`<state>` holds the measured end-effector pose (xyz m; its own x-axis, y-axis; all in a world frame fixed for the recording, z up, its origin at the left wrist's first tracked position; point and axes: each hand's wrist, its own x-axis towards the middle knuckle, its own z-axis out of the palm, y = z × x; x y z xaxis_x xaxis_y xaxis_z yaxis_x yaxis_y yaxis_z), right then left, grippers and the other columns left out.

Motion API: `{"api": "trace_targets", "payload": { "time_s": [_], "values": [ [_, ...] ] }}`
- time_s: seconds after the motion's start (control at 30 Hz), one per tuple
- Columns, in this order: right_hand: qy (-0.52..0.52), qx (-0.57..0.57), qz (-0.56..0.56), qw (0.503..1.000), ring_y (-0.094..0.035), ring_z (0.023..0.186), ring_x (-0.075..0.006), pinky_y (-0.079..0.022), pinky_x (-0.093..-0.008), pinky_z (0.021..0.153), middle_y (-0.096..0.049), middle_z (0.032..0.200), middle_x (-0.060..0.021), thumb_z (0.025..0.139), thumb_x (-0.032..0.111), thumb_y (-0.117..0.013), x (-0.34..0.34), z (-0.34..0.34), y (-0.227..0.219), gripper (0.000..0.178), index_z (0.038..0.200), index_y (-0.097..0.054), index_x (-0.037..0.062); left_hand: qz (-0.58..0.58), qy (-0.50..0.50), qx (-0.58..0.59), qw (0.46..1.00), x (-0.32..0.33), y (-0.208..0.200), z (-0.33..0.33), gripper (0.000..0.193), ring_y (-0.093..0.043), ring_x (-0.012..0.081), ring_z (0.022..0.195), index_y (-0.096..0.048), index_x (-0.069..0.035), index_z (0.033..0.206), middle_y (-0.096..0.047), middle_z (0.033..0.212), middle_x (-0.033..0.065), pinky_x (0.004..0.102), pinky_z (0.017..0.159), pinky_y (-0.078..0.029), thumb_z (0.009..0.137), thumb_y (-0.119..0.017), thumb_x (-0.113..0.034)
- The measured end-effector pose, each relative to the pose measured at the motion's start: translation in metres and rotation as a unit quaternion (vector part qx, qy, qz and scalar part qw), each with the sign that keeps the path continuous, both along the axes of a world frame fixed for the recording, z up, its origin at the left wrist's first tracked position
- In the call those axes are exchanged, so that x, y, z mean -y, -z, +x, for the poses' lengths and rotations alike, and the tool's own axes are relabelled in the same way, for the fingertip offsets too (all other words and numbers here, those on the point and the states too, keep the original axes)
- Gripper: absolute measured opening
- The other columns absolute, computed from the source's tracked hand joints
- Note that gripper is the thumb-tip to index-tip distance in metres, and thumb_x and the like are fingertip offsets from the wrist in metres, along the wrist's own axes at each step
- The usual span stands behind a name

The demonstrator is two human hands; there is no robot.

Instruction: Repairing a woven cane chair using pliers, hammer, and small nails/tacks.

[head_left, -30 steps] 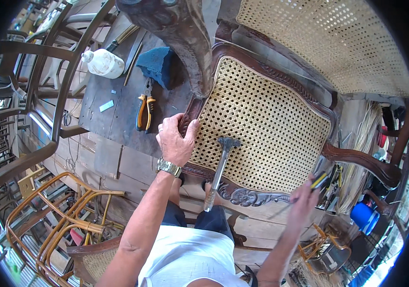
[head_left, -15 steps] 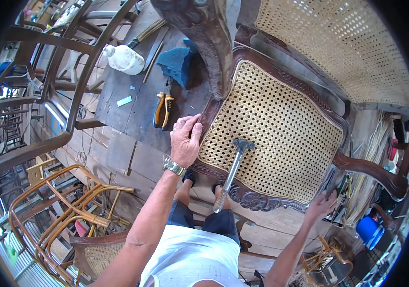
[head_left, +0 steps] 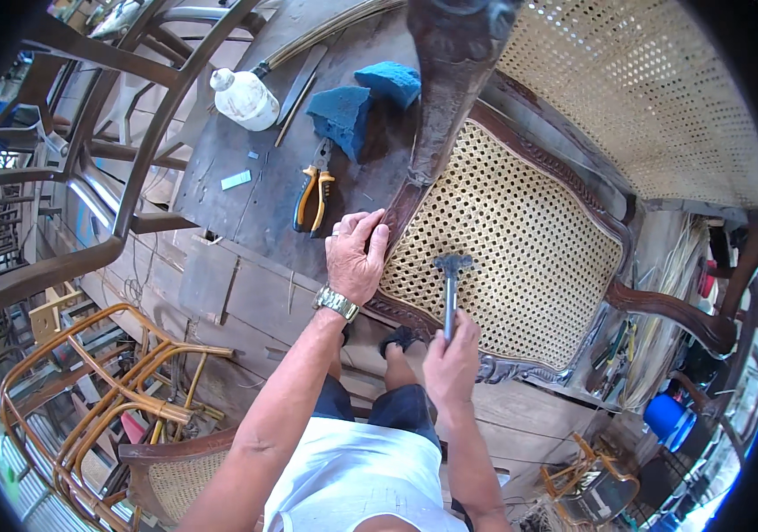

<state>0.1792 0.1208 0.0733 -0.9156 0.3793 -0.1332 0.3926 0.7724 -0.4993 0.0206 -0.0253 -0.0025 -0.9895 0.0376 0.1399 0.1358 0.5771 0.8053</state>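
A carved dark-wood chair (head_left: 404, 213) with a woven cane seat (head_left: 521, 235) lies before me. My left hand (head_left: 357, 263), with a metal-banded watch at the wrist, is closed on the seat frame's left edge, thumb toward the cane. Closed round a hammer's handle is my right hand (head_left: 452, 365). The hammer (head_left: 452, 297) has a dark head lying over the near left part of the cane and a bright metal shaft; the handle's lower end is hidden in my fist. Orange-and-black pliers (head_left: 313, 193) lie on the worktop left of my left hand.
The dark worktop (head_left: 219, 204) also bears a white bottle (head_left: 246, 100), two blue foam pieces (head_left: 341, 115) and a thin stick. Wooden chair frames (head_left: 153, 124) crowd the left, with a rattan frame (head_left: 131, 390) below. At right are cane strands (head_left: 663, 310) and a blue container (head_left: 668, 418).
My right hand has come in from the right and taken hold of the hammer lying on the seat. My left hand stays on the frame. The view has shifted slightly.
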Motion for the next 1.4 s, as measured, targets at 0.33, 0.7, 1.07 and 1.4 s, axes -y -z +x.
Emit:
{"api": "trace_targets", "payload": {
  "time_s": [0.33,0.7,1.07,1.4],
  "values": [
    [-0.088,-0.093,-0.067,0.989,-0.069,0.091,-0.0396,-0.056,-0.0448,0.077,-0.068,0.11,-0.0221,0.103,0.013,-0.059,-0.021,-0.034,-0.008,0.048,0.149,-0.048,0.0064,-0.005,-0.007,0.017,1.0,0.0,-0.007,0.001,0.027,-0.061,0.025,0.102,-0.073,-0.014,0.119,-0.066,0.11,0.0058,0.0397,0.085,-0.042,0.096,-0.068,-0.026],
    [-0.169,-0.137,-0.023,0.976,-0.067,0.074,-0.0331,-0.055,-0.0428,0.063,-0.066,0.097,-0.0148,0.101,0.007,-0.06,-0.018,-0.056,-0.016,0.05,0.149,-0.05,0.0134,-0.002,-0.019,0.009,1.0,-0.002,-0.009,0.001,0.026,-0.061,0.0241,0.1,-0.074,-0.013,0.116,-0.067,0.109,0.0051,0.0396,0.084,-0.042,0.094,-0.069,-0.026],
    [-0.146,-0.152,-0.056,0.976,-0.063,0.071,-0.0316,-0.053,-0.0417,0.064,-0.061,0.089,-0.0139,0.1,0.007,-0.061,-0.011,-0.056,-0.026,0.047,0.146,-0.053,0.0105,-0.001,-0.021,0.006,1.0,0.001,-0.009,0.002,0.026,-0.061,0.0245,0.1,-0.074,-0.013,0.116,-0.066,0.109,0.0049,0.0394,0.083,-0.042,0.094,-0.07,-0.025],
    [-0.142,-0.132,-0.052,0.98,-0.06,0.066,-0.0277,-0.05,-0.04,0.058,-0.058,0.085,-0.0124,0.101,0.007,-0.06,-0.01,-0.057,-0.031,0.049,0.149,-0.051,0.0098,0.003,-0.022,0.007,1.0,0.0,-0.01,0.001,0.025,-0.061,0.0239,0.099,-0.074,-0.013,0.115,-0.067,0.108,0.0043,0.0391,0.082,-0.042,0.094,-0.07,-0.024]
  ]
}}
